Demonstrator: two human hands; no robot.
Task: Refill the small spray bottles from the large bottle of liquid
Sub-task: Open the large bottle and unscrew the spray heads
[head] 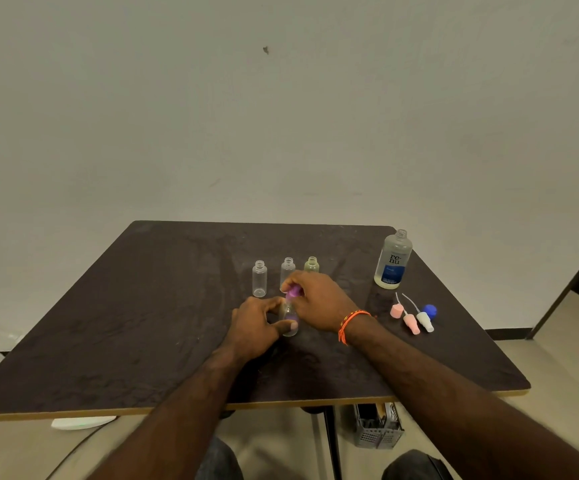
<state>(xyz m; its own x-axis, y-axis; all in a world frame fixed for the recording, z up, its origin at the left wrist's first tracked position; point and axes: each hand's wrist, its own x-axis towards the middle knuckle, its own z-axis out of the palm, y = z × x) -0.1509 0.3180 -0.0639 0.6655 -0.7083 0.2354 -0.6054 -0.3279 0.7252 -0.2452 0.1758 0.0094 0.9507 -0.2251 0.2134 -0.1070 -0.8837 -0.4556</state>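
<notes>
Risk entry, largest first: uncapped large bottle [392, 259] at the table [142, 323] far right, tippable by your elbow; your left hand [258, 325] grasping the small spray bottle [290, 322] mid-table, right hand [316, 301] pinching its purple spray cap [294, 292], where twisting could jerk it into the three open bottles just behind.

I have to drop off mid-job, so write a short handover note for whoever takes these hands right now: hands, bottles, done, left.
Left hand grips the body of the small bottle standing at table centre. Right hand pinches its purple spray top, which sits on the neck.
Three small bottles stand open in a row behind.
Large bottle stands uncapped at the far right, part full.
Two pink spray tops, a white one and a blue cap lie in front of it.
Fill levels in the small bottles are hard to read.
Left: fill what is unfilled, refit the tops, recap the large bottle.
</notes>
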